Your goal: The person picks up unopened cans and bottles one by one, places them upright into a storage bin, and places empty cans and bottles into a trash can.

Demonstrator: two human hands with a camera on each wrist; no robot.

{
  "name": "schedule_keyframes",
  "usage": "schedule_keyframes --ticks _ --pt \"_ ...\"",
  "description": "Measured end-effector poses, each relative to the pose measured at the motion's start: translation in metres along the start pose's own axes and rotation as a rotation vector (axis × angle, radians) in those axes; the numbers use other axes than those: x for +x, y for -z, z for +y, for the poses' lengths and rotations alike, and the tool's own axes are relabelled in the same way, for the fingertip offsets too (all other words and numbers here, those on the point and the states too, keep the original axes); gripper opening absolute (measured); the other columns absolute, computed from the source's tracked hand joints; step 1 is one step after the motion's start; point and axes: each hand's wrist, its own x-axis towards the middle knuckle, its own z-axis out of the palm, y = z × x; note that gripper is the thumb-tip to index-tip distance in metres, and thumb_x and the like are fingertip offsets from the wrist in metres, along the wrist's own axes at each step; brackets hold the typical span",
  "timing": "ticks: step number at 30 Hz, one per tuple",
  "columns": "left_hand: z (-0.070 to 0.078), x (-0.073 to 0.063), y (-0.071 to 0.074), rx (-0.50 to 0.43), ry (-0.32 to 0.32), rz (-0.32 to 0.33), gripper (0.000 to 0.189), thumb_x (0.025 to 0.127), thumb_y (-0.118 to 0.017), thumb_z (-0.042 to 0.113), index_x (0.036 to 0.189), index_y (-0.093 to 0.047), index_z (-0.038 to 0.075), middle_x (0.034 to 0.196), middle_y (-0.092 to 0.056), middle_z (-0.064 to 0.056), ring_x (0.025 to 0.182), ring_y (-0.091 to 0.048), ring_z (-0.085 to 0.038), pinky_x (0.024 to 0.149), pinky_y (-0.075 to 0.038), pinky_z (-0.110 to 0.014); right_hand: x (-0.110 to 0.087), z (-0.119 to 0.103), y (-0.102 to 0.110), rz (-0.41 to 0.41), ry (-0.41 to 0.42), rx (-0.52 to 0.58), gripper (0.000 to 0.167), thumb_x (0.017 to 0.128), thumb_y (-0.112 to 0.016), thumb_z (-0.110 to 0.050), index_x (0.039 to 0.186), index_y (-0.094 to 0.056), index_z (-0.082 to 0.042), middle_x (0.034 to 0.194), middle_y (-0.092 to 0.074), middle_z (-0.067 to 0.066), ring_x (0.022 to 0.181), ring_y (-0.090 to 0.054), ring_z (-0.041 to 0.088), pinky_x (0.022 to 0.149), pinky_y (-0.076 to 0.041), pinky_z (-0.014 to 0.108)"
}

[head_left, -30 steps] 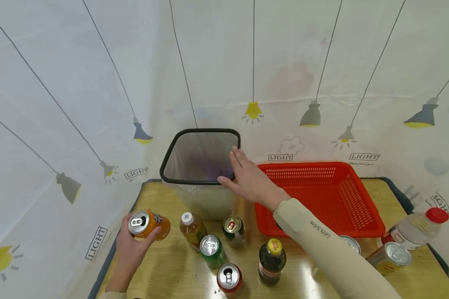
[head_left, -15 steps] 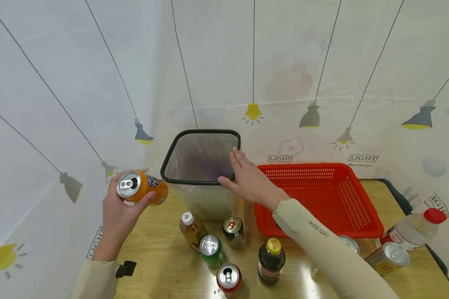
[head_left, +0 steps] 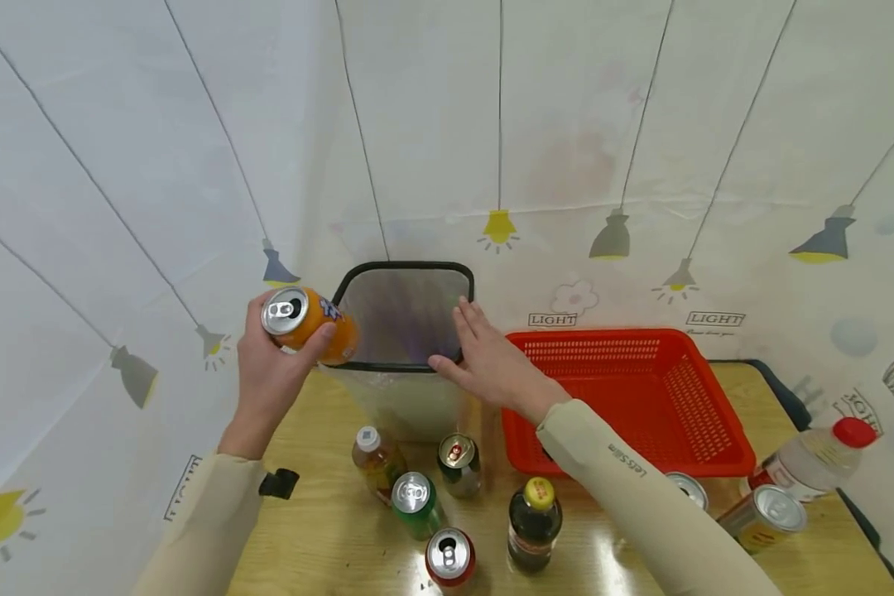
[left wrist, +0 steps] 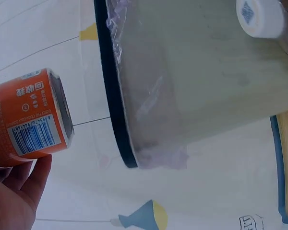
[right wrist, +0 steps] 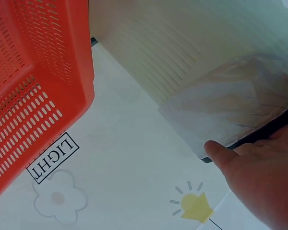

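Note:
My left hand [head_left: 271,368] grips an orange soda can [head_left: 326,331] tilted on its side, its opened top facing left. The can's base overlaps the near left rim of the trash bin [head_left: 410,406]. Seen from the left wrist, the can [left wrist: 31,117] shows a barcode and its bottom edge points toward the bin's dark rim [left wrist: 116,115]. My right hand [head_left: 495,356] rests at the bin's right corner with its fingers straight across the rim. A clear liner bag [right wrist: 221,100] is folded over that rim in the right wrist view.
A red plastic basket [head_left: 633,397] sits right of the bin. In front stand a small capped bottle [head_left: 380,468], a green can [head_left: 417,505], a dark can [head_left: 459,468], a red can [head_left: 450,559] and a yellow-capped cola bottle [head_left: 534,526]. A red-capped bottle [head_left: 812,459] and cans stand at right.
My left hand has lifted the orange soda can from low over the table's left side, up and then right to the bin's rim. My right hand has stayed on the rim.

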Motion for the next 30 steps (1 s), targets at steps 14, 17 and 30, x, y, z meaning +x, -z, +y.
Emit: schedule_keyframes --ticks 14,17,30 --pt "-0.016 0.034 -0.059 0.108 0.222 -0.136 0.082 0.087 -0.085 0.036 0.146 -0.037 0.004 0.138 -0.057 -0.018 0.125 -0.060 -0.035 0.104 -0.051 -0.052 0.001 0.002 0.001 -0.015 -0.013 0.019 0.097 0.102 -0.043 -0.067 0.166 -0.005 -0.005 0.174 0.009 0.006 0.159 0.006 0.024 0.126 -0.012 0.041" --pt "-0.023 0.035 -0.066 0.141 0.268 -0.191 0.085 0.087 -0.084 0.037 0.147 -0.035 0.002 0.140 -0.055 -0.021 0.126 -0.058 -0.038 0.105 -0.051 -0.053 0.001 0.001 -0.001 -0.019 -0.018 0.018 0.097 0.102 -0.044 -0.067 0.166 -0.006 -0.005 0.174 0.009 0.006 0.159 0.006 0.024 0.126 -0.012 0.041" --pt "-0.034 0.035 -0.078 0.283 0.292 -0.249 0.100 0.084 -0.086 0.044 0.153 -0.029 0.000 0.143 -0.051 -0.024 0.128 -0.055 -0.040 0.106 -0.047 -0.055 0.003 0.000 0.000 -0.022 -0.035 0.027 0.097 0.102 -0.045 -0.067 0.166 -0.005 -0.006 0.173 0.010 0.006 0.159 0.005 0.023 0.126 -0.014 0.041"
